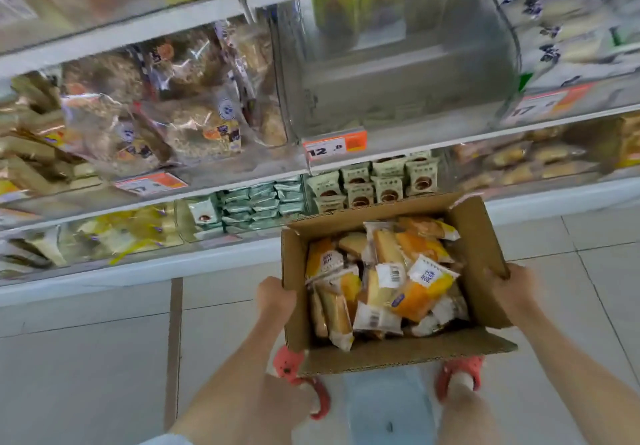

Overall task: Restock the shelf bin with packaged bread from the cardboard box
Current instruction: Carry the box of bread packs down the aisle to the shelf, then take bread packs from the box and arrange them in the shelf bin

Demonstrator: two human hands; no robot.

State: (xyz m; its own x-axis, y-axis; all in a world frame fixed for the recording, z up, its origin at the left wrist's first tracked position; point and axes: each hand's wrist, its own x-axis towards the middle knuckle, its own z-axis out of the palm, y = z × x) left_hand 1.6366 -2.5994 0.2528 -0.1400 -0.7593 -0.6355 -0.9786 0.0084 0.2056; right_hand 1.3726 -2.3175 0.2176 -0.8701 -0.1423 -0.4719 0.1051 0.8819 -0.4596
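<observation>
An open cardboard box (485, 236) hangs above the floor in front of me, full of several wrapped bread packs (388, 285) in orange, yellow and white film. My left hand (275, 297) grips the box's left wall and my right hand (512, 287) grips its right flap. Straight above the box, on the middle shelf, a clear plastic bin (398, 73) stands almost bare inside, with an orange price tag (334, 148) reading 12.8 on its front.
Clear bins of bagged pastries (166, 105) fill the shelf to the left. Green and white snack packs (374, 181) sit on the lower shelf just behind the box. Pale floor tiles (86, 375) spread to the left. My feet in red clogs (294, 372) stand under the box.
</observation>
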